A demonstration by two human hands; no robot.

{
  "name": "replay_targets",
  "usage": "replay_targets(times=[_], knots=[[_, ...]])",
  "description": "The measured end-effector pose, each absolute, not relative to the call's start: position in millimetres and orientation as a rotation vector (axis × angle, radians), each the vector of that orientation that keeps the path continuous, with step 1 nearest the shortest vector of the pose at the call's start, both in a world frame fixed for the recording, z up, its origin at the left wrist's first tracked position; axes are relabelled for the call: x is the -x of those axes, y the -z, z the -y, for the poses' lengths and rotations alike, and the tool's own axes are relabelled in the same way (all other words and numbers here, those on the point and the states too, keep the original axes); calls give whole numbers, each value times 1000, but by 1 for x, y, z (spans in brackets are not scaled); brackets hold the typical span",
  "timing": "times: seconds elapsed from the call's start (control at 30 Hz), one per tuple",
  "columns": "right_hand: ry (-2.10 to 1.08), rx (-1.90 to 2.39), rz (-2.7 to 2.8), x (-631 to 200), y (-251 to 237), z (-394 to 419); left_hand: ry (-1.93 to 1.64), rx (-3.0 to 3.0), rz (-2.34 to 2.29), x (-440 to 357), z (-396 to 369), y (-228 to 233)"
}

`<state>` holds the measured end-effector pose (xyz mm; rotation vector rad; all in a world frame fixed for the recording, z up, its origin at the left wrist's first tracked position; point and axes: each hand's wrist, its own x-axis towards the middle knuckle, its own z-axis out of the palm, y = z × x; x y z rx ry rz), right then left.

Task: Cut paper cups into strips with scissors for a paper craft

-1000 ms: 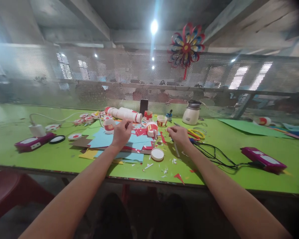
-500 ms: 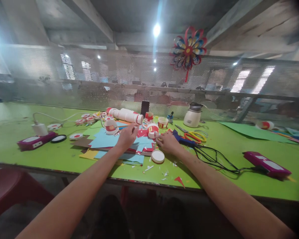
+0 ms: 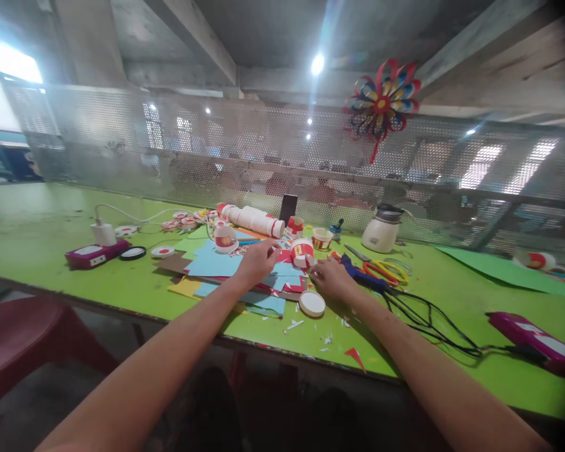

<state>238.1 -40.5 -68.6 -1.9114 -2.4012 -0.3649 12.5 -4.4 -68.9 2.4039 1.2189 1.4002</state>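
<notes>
Overhead, a bright green table [image 3: 51, 232] runs along a perforated metal screen [image 3: 216, 144], with a paper pinwheel [image 3: 382, 103] hung above under a concrete ceiling. Left hand [image 3: 258, 260] rests on the stack of blue and red paper sheets [image 3: 216, 263], its grip loosely curled, fingers touching the paper. Right hand [image 3: 332, 277], grip curled, fingertips touch a red-and-white paper cup [image 3: 302, 252] lying beside the sheets; whether it pinches anything cannot be told. White lid [image 3: 312, 303] lies just beside that hand.

Two pink boxes [image 3: 93, 255] [image 3: 537, 339]; one kettle [image 3: 380, 233]; one paper pinwheel [image 3: 382, 103]; one loose white lid [image 3: 312, 303].
</notes>
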Motion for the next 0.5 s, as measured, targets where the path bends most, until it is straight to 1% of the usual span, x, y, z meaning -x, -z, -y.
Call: replay_targets(times=[0.37, 0.5], knots=[[264, 1968, 2196, -244, 65, 51, -1321, -2467, -1148, -15, 4, 72], [264, 1984, 1983, -252, 56, 50, -1213, -2505, -976, -21, 18, 67]])
